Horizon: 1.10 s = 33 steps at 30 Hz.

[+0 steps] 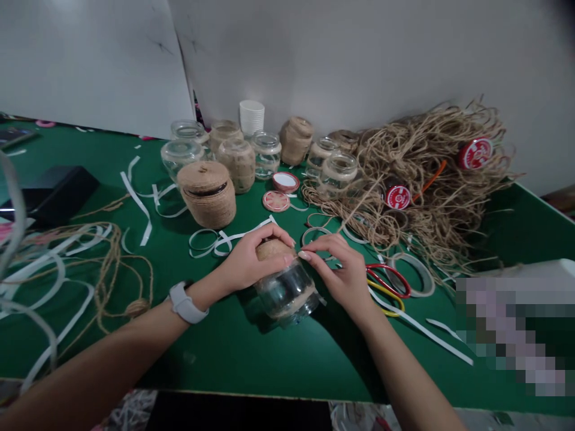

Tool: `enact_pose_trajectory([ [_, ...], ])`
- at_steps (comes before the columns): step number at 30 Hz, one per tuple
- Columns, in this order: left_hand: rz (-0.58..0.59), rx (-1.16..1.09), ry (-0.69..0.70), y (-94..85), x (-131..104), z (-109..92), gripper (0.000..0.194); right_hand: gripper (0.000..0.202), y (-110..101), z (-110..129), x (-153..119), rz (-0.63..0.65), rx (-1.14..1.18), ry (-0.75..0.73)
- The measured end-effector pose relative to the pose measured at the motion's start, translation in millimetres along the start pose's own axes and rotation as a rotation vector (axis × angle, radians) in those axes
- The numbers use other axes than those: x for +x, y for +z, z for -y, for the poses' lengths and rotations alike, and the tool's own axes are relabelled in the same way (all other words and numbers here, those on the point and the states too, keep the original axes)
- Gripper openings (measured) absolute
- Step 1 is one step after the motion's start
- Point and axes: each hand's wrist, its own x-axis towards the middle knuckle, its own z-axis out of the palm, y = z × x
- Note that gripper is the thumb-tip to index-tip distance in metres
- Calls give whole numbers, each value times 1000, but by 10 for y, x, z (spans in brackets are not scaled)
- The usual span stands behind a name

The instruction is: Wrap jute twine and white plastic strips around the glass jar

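Note:
A clear glass jar [287,290] lies tilted over the green table [215,359], its upturned end covered in brown twine and a beige band near its other end. My left hand [258,257] is wrapped round the twine-covered end, a pale watch on that wrist. At the jar's right side, the thumb and fingers of my right hand [339,263] are pinched on a strand of twine [330,238] close to the jar. The strand runs up toward the large twine heap [404,149] at the back right.
Glass jars [339,170], some twine-wrapped, stand along the back beside white cups [252,117]. A lidded twine-covered jar [207,194] is nearer. White strips [139,206] and loose twine [108,275] lie left. Scissors [389,290] and a tape roll [415,272] lie right.

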Motion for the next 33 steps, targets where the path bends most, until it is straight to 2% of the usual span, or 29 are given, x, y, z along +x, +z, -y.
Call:
enact_pose_trajectory([
  [4, -30, -13, 66, -21, -29, 51, 21, 6, -47, -27, -1, 2, 13, 17],
  [10, -15, -6, 90, -14, -30, 73, 23, 7, 9, -38, -31, 16, -4, 41],
  [17, 28, 28, 31, -36, -12, -41, 18, 8, 41, 7, -25, 44, 16, 21],
  [21, 21, 172, -25, -32, -34, -147, 18, 9, 74, 43, -18, 32, 16, 23],
  [26, 3, 254, -114, 2, -41, -162, 16, 9, 106, 38, -30, 22, 22, -2],
  [33, -36, 229, -63, 22, -57, -131, 16, 7, 116, 37, -21, 26, 44, -13],
])
